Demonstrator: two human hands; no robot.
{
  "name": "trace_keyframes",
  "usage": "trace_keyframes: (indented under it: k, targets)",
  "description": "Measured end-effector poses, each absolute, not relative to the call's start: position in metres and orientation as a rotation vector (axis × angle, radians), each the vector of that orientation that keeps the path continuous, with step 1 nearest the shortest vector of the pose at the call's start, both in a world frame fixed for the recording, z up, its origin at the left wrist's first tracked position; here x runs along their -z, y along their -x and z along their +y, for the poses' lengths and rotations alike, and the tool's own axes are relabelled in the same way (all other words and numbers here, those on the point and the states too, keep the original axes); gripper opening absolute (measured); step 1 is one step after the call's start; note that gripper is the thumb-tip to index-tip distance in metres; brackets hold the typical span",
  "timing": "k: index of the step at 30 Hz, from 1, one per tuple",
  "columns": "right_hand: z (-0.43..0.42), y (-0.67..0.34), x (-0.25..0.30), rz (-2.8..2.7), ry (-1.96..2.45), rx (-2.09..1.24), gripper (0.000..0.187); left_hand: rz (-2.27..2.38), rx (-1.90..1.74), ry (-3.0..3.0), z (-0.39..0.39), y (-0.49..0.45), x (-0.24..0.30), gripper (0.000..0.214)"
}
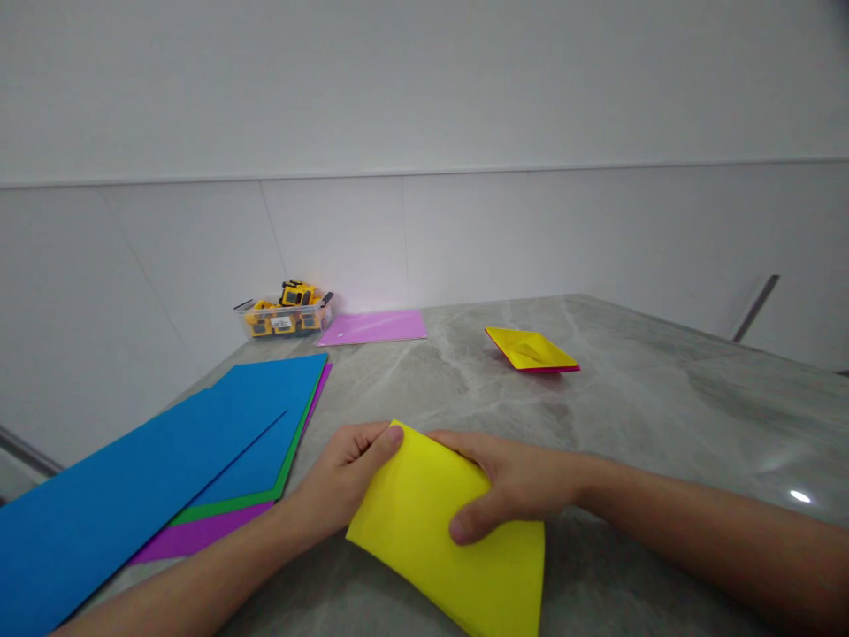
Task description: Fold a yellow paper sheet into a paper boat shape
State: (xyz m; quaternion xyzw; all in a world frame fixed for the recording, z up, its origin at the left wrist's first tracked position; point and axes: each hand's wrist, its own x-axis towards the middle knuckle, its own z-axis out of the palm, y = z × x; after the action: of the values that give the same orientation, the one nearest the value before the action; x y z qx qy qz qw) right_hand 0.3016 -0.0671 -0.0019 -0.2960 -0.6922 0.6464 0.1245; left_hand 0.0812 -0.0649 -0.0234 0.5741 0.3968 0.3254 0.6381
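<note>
A folded yellow paper sheet (pixel 457 540) lies tilted on the grey marble table (pixel 630 398), close to me. My left hand (pixel 341 482) pinches its far corner, thumb on top and fingers curled under. Gripping the paper's upper right edge is my right hand (pixel 514 487), with the thumb pressed down on the yellow surface. Both hands are closed on the sheet.
A stack of blue, green and purple sheets (pixel 199 451) lies at the left. A pink sheet (pixel 372 327) and a clear box of yellow toy vehicles (pixel 286 314) sit by the back wall. A folded yellow-and-pink paper boat (pixel 531 351) rests mid-table.
</note>
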Motion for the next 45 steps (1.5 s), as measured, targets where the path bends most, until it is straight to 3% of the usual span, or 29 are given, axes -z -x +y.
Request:
trace_keyframes:
  k: [4, 11, 16, 20, 23, 26, 35, 39, 45]
  targets:
    - [-0.062, -0.303, 0.003, -1.872, 0.933, -2.122, 0.046, 0.956, -0.808, -1.283, -0.066, -0.082, 0.023, 0.042]
    - [-0.059, -0.303, 0.007, -1.861, 1.118, -2.052, 0.035, 0.932, -0.792, -1.304, -0.064, -0.089, 0.031, 0.037]
    - [-0.06, -0.302, 0.009, -1.876, 1.092, -2.044, 0.038, 0.981, -0.9, -1.312, -0.061, -0.087, 0.03, 0.036]
    - [-0.061, -0.304, 0.008, -1.89, 1.084, -2.063, 0.037, 1.176, -1.133, -1.372, -0.059, -0.086, 0.025, 0.055]
    - [-0.063, -0.306, 0.007, -1.934, 1.098, -2.115, 0.039, 1.136, -0.87, -1.439, -0.061, -0.087, 0.025, 0.043]
    - [-0.063, -0.306, 0.007, -1.981, 1.121, -2.138, 0.04, 1.078, -0.657, -1.475, -0.063, -0.089, 0.03, 0.046]
    - [-0.062, -0.306, 0.008, -2.005, 1.143, -2.115, 0.041, 1.252, -0.778, -1.367, -0.06, -0.087, 0.029, 0.059]
    - [-0.06, -0.309, 0.008, -2.033, 1.156, -2.084, 0.04, 1.13, -0.684, -1.441, -0.062, -0.086, 0.027, 0.055]
    - [-0.061, -0.309, 0.005, -2.036, 1.168, -2.085, 0.039, 1.271, -0.928, -1.275, -0.058, -0.085, 0.02, 0.048]
